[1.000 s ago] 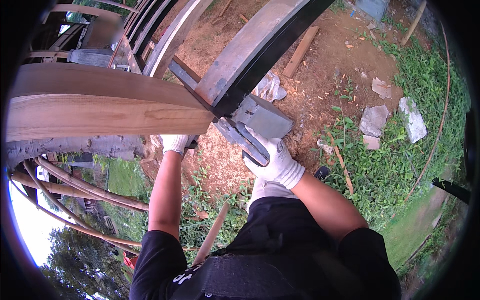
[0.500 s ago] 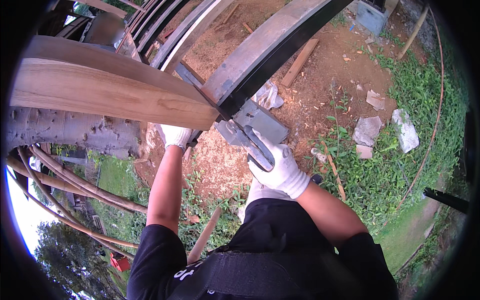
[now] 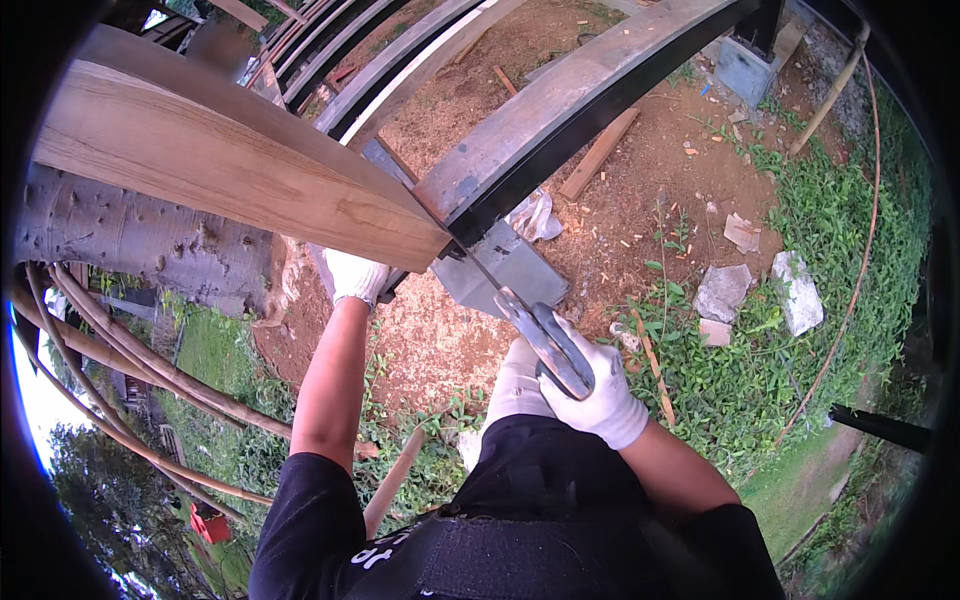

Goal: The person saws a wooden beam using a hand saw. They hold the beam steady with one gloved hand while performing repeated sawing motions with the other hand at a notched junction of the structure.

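Note:
A handsaw (image 3: 548, 345) is in my right hand (image 3: 602, 395), its white-gloved fingers closed round the handle. From there the thin blade slants up and left to the end of a thick brown timber beam (image 3: 250, 190), where it passes between that end and a black steel-sided beam (image 3: 560, 125). My left hand (image 3: 354, 277), also in a white glove, is at the underside of the timber; its fingers are hidden beneath the wood. Just under the blade stands a grey block (image 3: 515, 270).
A tree trunk (image 3: 140, 235) lies along the left below the timber, with bent poles (image 3: 160, 360) under it. Sawdust covers the soil. Broken stones (image 3: 722, 292) sit in greenery at right, and a wooden plank (image 3: 600, 155) lies beyond the block. Another person, blurred, is at upper left.
My right hand has drawn the saw back, down and to the right, so more blade shows between the handle and the timber. My left hand remains at the timber's underside.

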The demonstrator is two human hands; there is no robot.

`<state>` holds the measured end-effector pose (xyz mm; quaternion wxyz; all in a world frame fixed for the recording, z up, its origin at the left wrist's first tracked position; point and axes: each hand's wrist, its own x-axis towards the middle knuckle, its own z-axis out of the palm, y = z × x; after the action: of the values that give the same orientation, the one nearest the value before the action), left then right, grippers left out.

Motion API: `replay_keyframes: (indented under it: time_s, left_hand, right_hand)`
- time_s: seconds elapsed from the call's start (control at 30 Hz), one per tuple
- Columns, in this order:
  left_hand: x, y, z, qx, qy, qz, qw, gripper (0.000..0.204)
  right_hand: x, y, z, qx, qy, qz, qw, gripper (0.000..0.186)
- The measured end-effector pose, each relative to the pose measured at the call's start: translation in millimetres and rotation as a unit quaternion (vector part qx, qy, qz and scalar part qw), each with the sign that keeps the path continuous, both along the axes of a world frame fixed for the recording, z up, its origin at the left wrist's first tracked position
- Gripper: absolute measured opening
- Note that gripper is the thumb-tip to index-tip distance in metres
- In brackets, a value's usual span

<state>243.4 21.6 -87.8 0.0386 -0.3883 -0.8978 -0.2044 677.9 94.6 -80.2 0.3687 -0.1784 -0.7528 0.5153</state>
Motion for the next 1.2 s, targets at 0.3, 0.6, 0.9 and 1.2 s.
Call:
replay_keyframes:
  time_s: [0.3, 0.6, 0.9, 1.2]
  left_hand:
    - [2.0, -5.4, 9.8, 0.073, 0.079, -0.007, 0.994, 0.047]
    - [64.9, 9.7, 58.8, 0.149, 0.036, -0.014, 0.988, 0.051]
    - [37.5, -4.3, 40.3, -0.107, 0.162, 0.038, 0.98, 0.04]
    - [54.8, 17.5, 48.6, -0.154, 0.135, 0.018, 0.979, 0.039]
  right_hand:
    - [-107.0, 36.3, 31.7, -0.034, 0.017, 0.019, 0.999, 0.059]
    - [9.0, -6.0, 21.0, 0.074, -0.022, 0.006, 0.997, 0.068]
    - [-11.0, -1.8, 28.2, 0.088, -0.039, -0.003, 0.995, 0.058]
    - [-67.8, 29.3, 1.3, -0.032, -0.034, 0.019, 0.999, 0.062]
